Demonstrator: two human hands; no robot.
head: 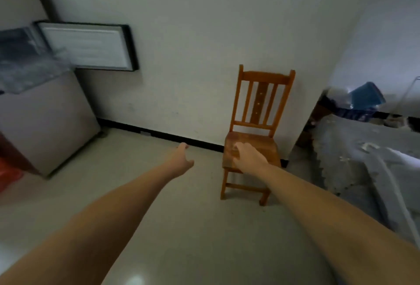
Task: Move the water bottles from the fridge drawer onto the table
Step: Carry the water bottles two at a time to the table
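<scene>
Both hands (pixel 181 159) (pixel 247 159) empty over floor (pixel 159 216) nr chair (pixel 256 148).

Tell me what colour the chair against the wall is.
The wooden chair is orange-brown, seen in the head view.

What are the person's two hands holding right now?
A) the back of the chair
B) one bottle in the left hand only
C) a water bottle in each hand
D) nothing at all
D: the left hand and the right hand both reach forward with relaxed fingers and hold nothing; the right one appears in front of the seat of the chair, not gripping its back.
</scene>
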